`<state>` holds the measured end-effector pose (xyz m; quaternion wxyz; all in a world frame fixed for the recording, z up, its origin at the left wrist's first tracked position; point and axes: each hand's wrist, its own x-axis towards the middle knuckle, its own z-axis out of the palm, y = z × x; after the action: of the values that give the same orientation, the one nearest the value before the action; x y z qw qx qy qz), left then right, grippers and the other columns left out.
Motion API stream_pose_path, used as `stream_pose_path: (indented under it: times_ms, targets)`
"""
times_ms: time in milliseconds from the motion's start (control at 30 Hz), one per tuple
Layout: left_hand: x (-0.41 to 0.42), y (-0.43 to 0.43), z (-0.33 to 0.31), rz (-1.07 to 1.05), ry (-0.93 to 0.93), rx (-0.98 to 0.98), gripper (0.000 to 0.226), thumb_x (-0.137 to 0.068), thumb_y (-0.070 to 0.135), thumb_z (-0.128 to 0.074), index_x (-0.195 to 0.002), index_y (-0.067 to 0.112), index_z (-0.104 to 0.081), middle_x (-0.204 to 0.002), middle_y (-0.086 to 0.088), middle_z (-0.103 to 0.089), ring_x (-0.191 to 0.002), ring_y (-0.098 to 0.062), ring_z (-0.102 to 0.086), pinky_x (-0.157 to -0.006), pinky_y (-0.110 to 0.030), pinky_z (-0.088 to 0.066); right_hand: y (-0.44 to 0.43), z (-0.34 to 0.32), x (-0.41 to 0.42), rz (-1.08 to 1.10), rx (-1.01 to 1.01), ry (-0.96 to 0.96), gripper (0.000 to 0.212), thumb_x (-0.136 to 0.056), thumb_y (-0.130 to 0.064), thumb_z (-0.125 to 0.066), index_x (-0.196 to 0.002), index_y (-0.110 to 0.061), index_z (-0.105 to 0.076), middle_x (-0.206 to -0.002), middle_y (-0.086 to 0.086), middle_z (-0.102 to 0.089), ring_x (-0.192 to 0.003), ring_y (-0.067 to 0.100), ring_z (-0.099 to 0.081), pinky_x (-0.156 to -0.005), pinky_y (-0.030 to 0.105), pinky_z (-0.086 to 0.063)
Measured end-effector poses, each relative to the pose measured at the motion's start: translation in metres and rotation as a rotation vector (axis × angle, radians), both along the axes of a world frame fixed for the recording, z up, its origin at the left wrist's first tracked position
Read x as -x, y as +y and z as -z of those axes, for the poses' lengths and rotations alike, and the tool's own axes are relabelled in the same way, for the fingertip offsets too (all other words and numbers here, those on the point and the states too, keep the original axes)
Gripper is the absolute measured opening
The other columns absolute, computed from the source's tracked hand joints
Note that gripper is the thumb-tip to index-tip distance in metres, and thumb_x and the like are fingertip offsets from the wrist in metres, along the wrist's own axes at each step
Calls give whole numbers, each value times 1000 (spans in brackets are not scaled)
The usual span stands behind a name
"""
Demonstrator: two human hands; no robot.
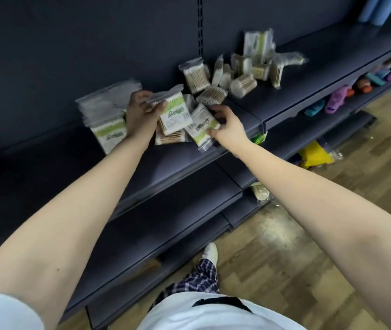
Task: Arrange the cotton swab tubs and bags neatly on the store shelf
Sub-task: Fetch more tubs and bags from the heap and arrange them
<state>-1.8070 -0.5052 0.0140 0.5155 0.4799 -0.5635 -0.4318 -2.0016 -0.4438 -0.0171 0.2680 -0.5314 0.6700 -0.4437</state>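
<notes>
- Step in hand: gathering. The left hand (142,113) fingers grasp a clear green-labelled cotton swab bag (176,111); the right hand (229,125) fingers pinch a second bag (202,126), low over the dark grey store shelf (320,67).
- Next move, likely: square both onto the bag stack (105,120) at left; jumbled tubs (242,85) far right wait.

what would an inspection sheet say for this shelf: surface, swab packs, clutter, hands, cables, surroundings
surface: dark store shelf against a dark back panel.
job's things: neat stack of bags at left; loose bags and tubs jumbled further right.
clutter: nothing seen beyond the unsorted swab packs.
hands: left hand holds a green-labelled bag; right hand pinches a second bag.
cables: nothing seen.
surroundings: colourful items on a lower shelf; wooden floor.
</notes>
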Motion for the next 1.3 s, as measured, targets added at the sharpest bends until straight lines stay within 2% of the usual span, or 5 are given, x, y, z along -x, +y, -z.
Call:
stream_pose_path:
  times_ms: [333, 500, 667, 1067, 1300]
  targets:
    - [-60, 9, -12, -1, -150, 132, 28, -85, 9, -66, -89, 32, -49, -99, 12, -59, -96, -9, -58, -91, -40, -49, -1, -20, -10, 205, 159, -185, 34, -84, -12, -58, -117, -18, -52, -107, 1, -60, -94, 20, -58, -80, 33, -48]
    - [-68, 8, -7, 8, -234, 204, 23, -84, 9, -68, -93, 22, -52, -96, 5, -61, -86, -8, -58, -84, -29, -48, -22, -38, -34, 32, 216, -187, 38, -84, -5, -65, -118, -9, -50, -105, 0, -57, -96, 10, -55, -72, 11, -46]
    - [-86, 12, -22, -102, -262, 268, 16, -86, 13, -67, -95, 18, -55, -95, 8, -63, -79, 9, -59, -77, -14, -47, -59, -36, -80, -41, 222, -88, 33, -80, -7, -70, -109, -7, -55, -76, -10, -54, -80, 14, -53, -77, 31, -47]
    - [-102, 0, -20, -177, -369, 225, 12, -84, 21, -70, -89, 18, -60, -91, 4, -66, -88, -9, -63, -80, -20, -48, -69, -30, -80, -229, 148, 250, 41, -81, 13, -45, -111, -7, -64, -116, 5, -65, -102, 6, -55, -70, -4, -34]
    - [-77, -23, -13, 0, -673, 254, 21, -78, 22, -76, -84, 6, -64, -97, -4, -70, -93, -16, -63, -87, -28, -48, -78, -27, -44, -156, 135, 374, 45, -79, 11, -45, -110, -14, -66, -113, 3, -68, -107, 17, -61, -76, 10, -36]
